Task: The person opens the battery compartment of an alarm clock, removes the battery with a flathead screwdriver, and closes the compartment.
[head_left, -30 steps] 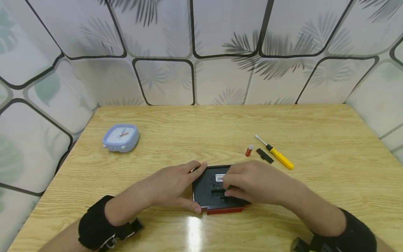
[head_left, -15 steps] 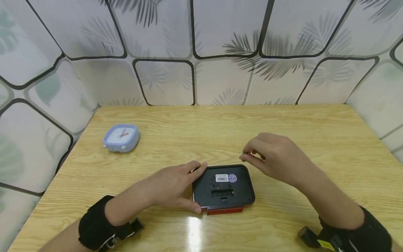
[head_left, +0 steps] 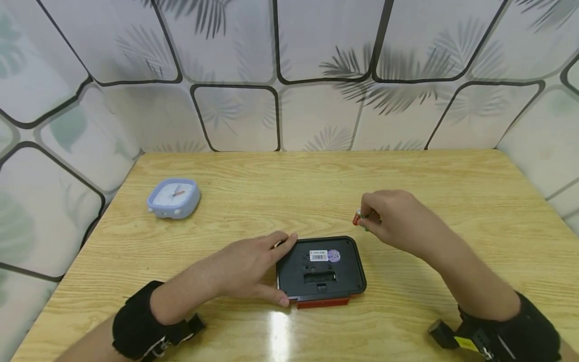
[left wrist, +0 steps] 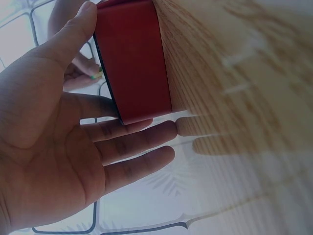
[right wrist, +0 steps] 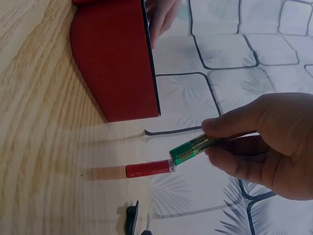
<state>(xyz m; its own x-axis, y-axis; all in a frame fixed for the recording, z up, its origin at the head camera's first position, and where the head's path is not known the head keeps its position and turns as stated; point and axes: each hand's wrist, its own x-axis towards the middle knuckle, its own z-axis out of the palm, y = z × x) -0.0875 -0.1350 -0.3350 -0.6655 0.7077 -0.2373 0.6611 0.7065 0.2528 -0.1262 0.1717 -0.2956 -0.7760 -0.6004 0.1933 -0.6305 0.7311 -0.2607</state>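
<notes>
A red box-like device lies with its black back panel (head_left: 296,281) facing up; a bare battery compartment (head_left: 320,277) shows in it. My left hand (head_left: 246,266) rests at its left end, thumb on the near corner and index finger at the far one, the other fingers extended. In the left wrist view the device's red end (left wrist: 132,63) stands between thumb and fingers. Beyond the far right corner my right hand (head_left: 398,218) pinches a green battery (right wrist: 188,150) between thumb and fingers. Its lower end overlaps the top of an upright red battery (right wrist: 146,169) in the right wrist view.
A light-blue clock (head_left: 174,197) lies at the table's back left. In the right wrist view a small black cover (right wrist: 131,219) and a screwdriver tip (right wrist: 147,229) show past the red battery; the right hand hides them in the head view. A patterned cloth (head_left: 316,110) surrounds the table.
My right hand has left the battery compartment with the green battery and moved away and right, to the red battery, then shifted slightly right. The left hand and device have not moved.
</notes>
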